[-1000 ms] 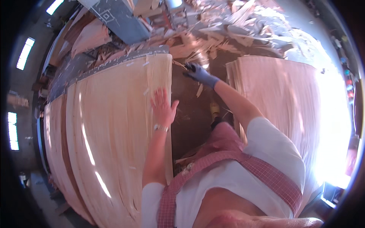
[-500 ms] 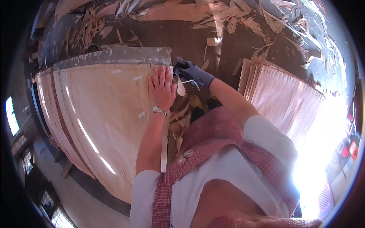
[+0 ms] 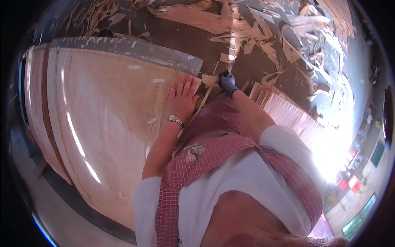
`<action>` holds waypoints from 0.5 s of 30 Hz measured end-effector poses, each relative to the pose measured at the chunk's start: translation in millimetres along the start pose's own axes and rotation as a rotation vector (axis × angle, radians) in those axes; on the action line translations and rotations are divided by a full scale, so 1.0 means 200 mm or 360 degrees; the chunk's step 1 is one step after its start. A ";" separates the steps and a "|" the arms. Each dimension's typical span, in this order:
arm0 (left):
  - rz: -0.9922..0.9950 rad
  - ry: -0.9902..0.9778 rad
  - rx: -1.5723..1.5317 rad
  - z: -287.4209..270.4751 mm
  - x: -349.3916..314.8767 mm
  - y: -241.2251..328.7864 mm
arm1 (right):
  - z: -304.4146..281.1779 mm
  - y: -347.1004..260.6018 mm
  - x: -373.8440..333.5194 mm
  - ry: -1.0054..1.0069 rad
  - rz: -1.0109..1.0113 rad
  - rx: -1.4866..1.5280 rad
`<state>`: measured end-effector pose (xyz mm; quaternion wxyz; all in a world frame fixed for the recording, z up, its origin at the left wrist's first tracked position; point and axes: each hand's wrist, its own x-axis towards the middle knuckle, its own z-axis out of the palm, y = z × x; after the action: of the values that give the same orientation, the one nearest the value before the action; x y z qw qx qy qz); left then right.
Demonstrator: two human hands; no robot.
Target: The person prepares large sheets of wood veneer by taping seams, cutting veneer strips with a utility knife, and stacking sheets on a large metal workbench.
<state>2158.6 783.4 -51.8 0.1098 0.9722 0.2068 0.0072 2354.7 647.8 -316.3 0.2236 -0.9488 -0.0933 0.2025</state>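
Observation:
My bare left hand (image 3: pixel 183 98), a watch on its wrist, lies flat with fingers spread on a large pale wood veneer sheet (image 3: pixel 111 107), near its right edge. The sheet tops a stack, and a grey straight-edged board (image 3: pixel 164 55) runs along its far edge. My right hand (image 3: pixel 228 83), in a grey-blue glove with dark fingers, is closed just right of the stack's far corner. What it grips is too small and dark to make out. Against its left side shows a pale veneer scrap (image 3: pixel 210 80), and a thin veneer strip (image 3: pixel 201 106) slants from there toward my apron.
A second stack of reddish veneer sheets (image 3: pixel 284 108) stands to the right, partly behind my right arm. Torn veneer scraps (image 3: pixel 201 20) litter the dark floor (image 3: pixel 173 37) beyond the stacks. Strong sunlight glares at the right.
My right hand has moved right, away from the sheet's corner. A thin strip now lies slanted beside the sheet's right edge. My left hand stays flat on the veneer; the view has shifted.

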 end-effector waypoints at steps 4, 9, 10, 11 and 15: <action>-0.0091 -0.0069 -0.0297 -0.05 -0.04 -0.01 | -0.28 -0.04 0.40 -0.0567 -0.0450 0.0276; -0.0668 0.0203 -0.0451 -0.18 -0.14 0.06 | -0.61 -0.40 0.96 0.0017 -0.0658 0.0495; -0.0878 0.0278 -0.0406 -0.19 -0.15 0.08 | -0.70 -0.33 1.29 0.0145 -0.0590 0.0503; -0.1060 0.0262 -0.0533 -0.15 -0.16 0.02 | -0.76 -0.32 1.58 0.0294 -0.0530 0.0514; -0.2847 0.0413 -0.1492 -0.02 -0.32 0.37 | -0.83 -1.09 1.60 -0.0004 -0.1367 0.0180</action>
<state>2129.4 693.0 -30.0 0.4214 0.3119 0.8446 0.1083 2694.4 862.1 -188.9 0.3392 -0.8098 -0.4687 0.0970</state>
